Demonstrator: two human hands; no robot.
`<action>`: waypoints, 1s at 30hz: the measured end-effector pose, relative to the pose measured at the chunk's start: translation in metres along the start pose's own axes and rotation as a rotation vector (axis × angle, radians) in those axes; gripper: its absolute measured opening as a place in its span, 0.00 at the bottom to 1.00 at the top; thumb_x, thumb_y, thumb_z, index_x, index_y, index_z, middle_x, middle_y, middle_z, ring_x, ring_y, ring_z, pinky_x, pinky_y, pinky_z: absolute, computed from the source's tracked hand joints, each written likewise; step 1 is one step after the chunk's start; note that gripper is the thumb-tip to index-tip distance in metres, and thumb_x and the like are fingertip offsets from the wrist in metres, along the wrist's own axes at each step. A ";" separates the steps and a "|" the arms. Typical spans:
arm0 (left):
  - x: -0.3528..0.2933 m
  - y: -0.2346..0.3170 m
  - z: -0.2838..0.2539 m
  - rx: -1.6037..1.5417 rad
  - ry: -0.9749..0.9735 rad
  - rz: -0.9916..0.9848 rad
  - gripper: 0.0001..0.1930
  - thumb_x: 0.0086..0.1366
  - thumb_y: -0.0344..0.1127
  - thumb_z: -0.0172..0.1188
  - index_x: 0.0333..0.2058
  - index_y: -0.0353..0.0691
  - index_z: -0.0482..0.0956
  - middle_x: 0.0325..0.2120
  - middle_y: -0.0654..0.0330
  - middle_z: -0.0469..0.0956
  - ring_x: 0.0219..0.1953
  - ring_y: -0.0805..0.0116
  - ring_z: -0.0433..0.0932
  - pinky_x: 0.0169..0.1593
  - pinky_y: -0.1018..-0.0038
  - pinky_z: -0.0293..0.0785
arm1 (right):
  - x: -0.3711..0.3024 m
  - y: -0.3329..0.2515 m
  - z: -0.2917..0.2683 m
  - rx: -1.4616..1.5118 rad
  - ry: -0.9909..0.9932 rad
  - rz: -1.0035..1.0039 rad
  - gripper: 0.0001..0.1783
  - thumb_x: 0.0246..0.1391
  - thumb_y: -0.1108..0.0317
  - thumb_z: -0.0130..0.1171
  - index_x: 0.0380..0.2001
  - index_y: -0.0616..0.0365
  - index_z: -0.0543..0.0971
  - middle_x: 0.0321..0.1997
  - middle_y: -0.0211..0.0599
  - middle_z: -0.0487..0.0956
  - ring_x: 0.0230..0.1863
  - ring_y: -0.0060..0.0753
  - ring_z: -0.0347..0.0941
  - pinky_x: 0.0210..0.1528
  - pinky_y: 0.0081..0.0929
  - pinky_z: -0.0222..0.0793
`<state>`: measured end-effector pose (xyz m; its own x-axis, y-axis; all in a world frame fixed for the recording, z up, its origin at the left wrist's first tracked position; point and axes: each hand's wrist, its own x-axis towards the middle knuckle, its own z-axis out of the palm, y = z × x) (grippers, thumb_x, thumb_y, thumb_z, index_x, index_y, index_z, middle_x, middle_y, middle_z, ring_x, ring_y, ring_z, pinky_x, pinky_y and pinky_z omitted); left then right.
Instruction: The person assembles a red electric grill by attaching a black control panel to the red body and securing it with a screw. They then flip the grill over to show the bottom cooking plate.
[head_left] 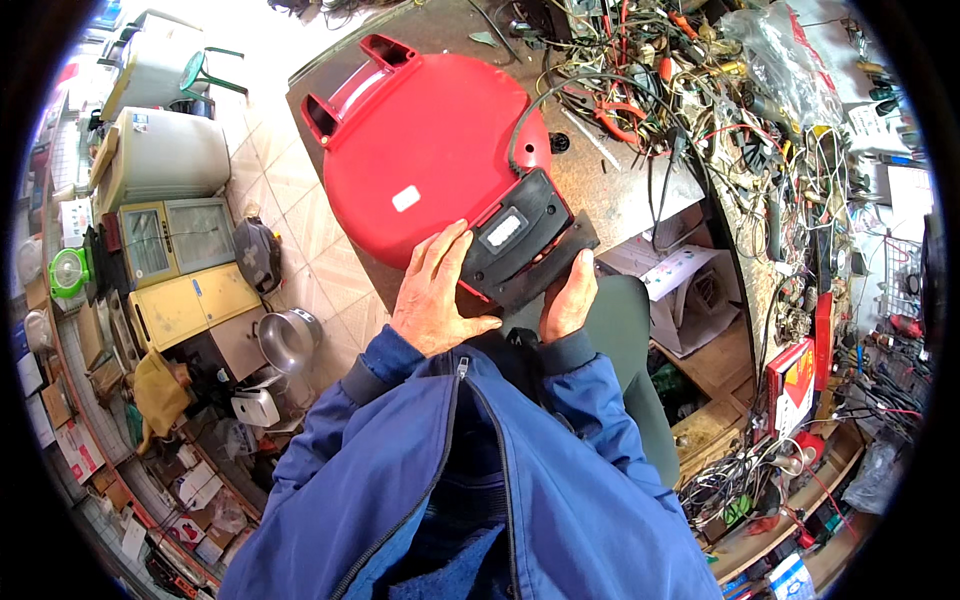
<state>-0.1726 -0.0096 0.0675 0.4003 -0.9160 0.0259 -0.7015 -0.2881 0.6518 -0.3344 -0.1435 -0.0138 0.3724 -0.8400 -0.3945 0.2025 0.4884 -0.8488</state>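
Observation:
A red, round appliance with a two-pronged handle point(430, 150) lies on the workbench point(640, 185). At its near edge sits a black plastic housing point(515, 232) with a pale label and a black cord running from it. My left hand point(436, 290) rests with fingers stretched over the red shell and the housing's left side. A black plastic cover piece point(548, 268) stands tilted at the housing's near side, with a narrow gap between them. My right hand point(570, 298) grips that cover's right end; its fingers are partly hidden.
Tangled wires and hand tools, among them red-handled pliers point(620, 118), crowd the bench's far right. A dark green chair point(615, 340) stands close by my right arm. On the left floor are a metal pot point(289, 340), cabinets point(190, 240) and a green stool point(205, 75).

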 end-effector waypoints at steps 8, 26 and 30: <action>0.000 -0.002 0.005 0.043 0.020 0.020 0.66 0.37 0.57 0.86 0.72 0.30 0.62 0.73 0.44 0.64 0.71 0.39 0.65 0.74 0.49 0.62 | -0.003 0.008 0.002 -0.175 0.068 -0.036 0.33 0.78 0.46 0.42 0.57 0.69 0.76 0.50 0.41 0.81 0.48 0.31 0.75 0.54 0.30 0.73; 0.003 0.010 0.011 0.078 0.062 -0.031 0.65 0.35 0.52 0.87 0.70 0.33 0.64 0.72 0.49 0.64 0.71 0.44 0.63 0.75 0.51 0.60 | -0.008 0.007 0.009 -0.297 0.037 -0.114 0.35 0.78 0.47 0.44 0.67 0.71 0.71 0.65 0.52 0.78 0.65 0.43 0.73 0.70 0.37 0.66; 0.003 0.010 0.011 0.081 0.061 -0.036 0.65 0.35 0.52 0.87 0.71 0.33 0.64 0.72 0.50 0.64 0.71 0.44 0.63 0.74 0.52 0.60 | -0.013 -0.005 0.015 -0.248 -0.005 -0.043 0.35 0.76 0.49 0.53 0.69 0.71 0.70 0.67 0.50 0.77 0.66 0.42 0.72 0.70 0.37 0.65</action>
<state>-0.1849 -0.0185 0.0653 0.4595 -0.8867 0.0519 -0.7304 -0.3440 0.5901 -0.3267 -0.1311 0.0008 0.3729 -0.8574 -0.3546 -0.0098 0.3785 -0.9255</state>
